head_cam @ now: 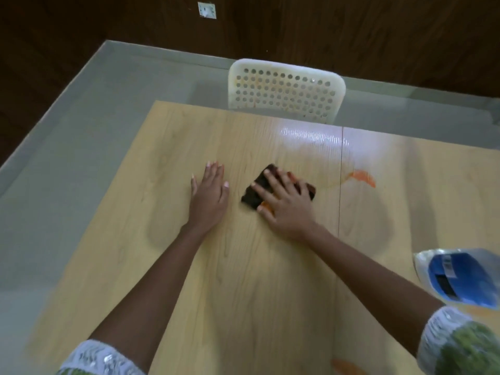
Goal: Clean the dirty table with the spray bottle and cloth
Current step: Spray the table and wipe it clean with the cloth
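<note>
Sleeves (100,358) with white lace sit closest to me, one at each bottom corner, and both bare arms reach out over the table (167,266).

On the right hand (284,201) the fingers are straight and spread, pressing flat on a dark cloth (255,189). The cloth lies near the middle of the table, and a bit of orange peeks out under the thumb. On the left hand (209,190) the fingers are straight and close together, flat on the bare wood at about nine o'clock from the cloth, near it but not touching.

An orange spill (362,178) sits at about three o'clock from the cloth, just past the thin seam in the table. A thin orange line curves from it back toward the cloth. Another orange smear (346,366) lies near the bottom edge.

I think the cloth could just push the orange around and spread it wider, since it already looks dirty on one side. The near smear could be missed, or a sleeve could drag through it.

The spray bottle (460,277) lies at about four o'clock from the cloth, near the right edge, blurry, with a blue label. The right elbow is close to it and could knock it.

A white chair (286,90) with holes stands at twelve o'clock.
</note>
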